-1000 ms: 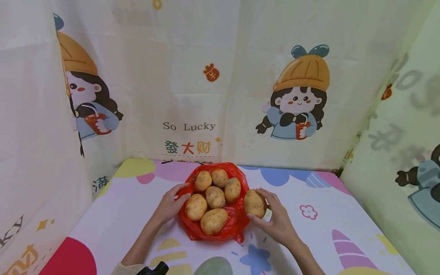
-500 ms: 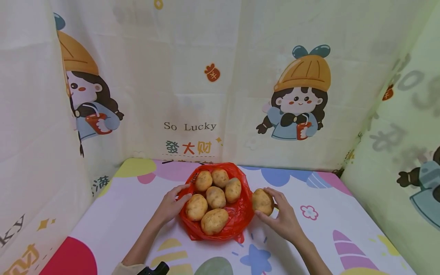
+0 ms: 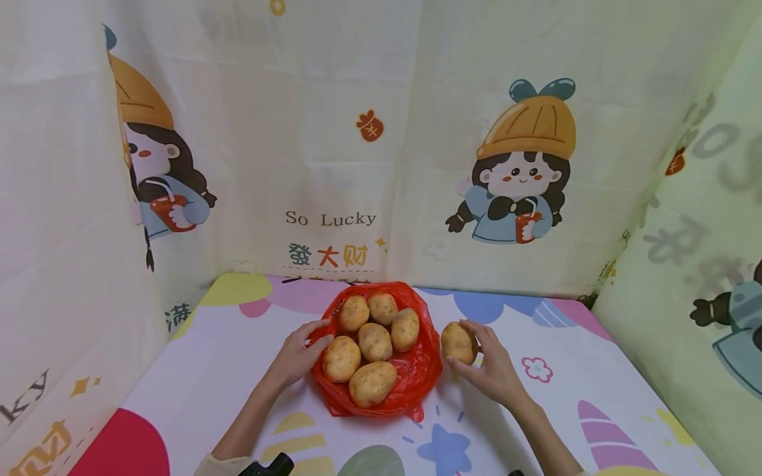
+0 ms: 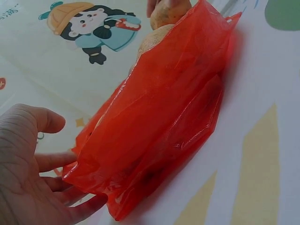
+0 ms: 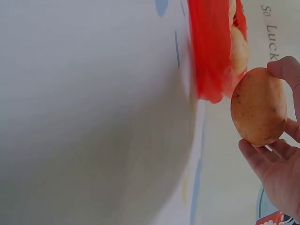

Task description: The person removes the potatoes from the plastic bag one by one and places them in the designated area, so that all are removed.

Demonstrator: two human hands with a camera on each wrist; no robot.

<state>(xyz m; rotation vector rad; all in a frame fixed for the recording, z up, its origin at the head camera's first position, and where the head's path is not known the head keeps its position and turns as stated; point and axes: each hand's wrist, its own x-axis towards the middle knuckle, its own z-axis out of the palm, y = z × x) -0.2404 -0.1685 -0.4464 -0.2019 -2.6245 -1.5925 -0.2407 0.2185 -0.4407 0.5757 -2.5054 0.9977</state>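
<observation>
A red plastic bag point(image 3: 419, 373), its mouth spread wide, stands on the table with several potatoes point(image 3: 375, 342) inside. Just right of its rim, my right hand point(image 3: 494, 370) grips a single potato point(image 3: 458, 344) between thumb and fingers. The right wrist view shows this potato point(image 5: 258, 108) lifted clear of the table, apart from the bag. At the bag's left edge is my left hand point(image 3: 300, 354). In the left wrist view its fingers point(image 4: 51, 161) are extended against the bag's side point(image 4: 154, 117), while the thumb stays away from the plastic.
A patterned cloth point(image 3: 536, 423) covers the table. Printed curtains point(image 3: 381, 165) hang behind it and along both sides, close to the table's edges. A black object point(image 3: 268, 465) shows by the left forearm.
My right hand has moved right with the potato, away from the bag's rim. The bag's right side has spread slightly outward. My left hand remains at the left edge.
</observation>
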